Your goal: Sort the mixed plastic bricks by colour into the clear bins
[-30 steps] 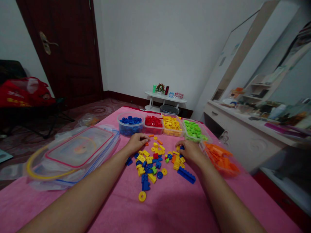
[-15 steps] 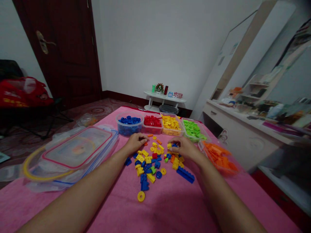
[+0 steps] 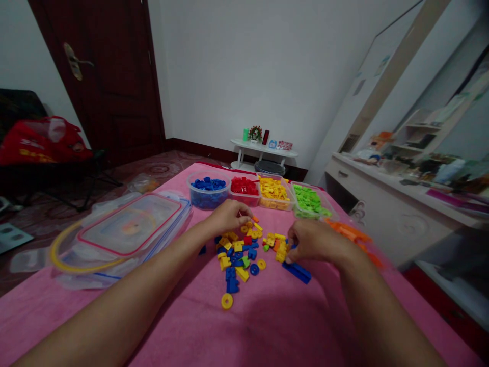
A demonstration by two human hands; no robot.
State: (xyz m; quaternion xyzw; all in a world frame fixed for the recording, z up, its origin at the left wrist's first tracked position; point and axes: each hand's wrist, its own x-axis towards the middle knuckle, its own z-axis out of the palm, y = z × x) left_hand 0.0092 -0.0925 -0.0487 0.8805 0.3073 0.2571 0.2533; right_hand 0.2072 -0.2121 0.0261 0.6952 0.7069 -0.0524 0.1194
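Narrowly curled, my right hand (image 3: 314, 238) sits by the long blue brick (image 3: 297, 273), my left hand (image 3: 228, 216), likewise, beside small yellow rings (image 3: 244, 230).
Whether either grips anything, I can't tell; an inward right-hand sweep could scatter the yellow bricks (image 3: 281, 251).

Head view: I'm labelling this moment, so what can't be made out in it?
Left hand, head view: whether it holds anything; its own fingers hide this.
Right hand, head view: what, if anything, it grips; hidden by its fingers.
Orange pieces, head view: some are hidden behind the right wrist.
Clutter at far right, head view: too blurred to identify fully.
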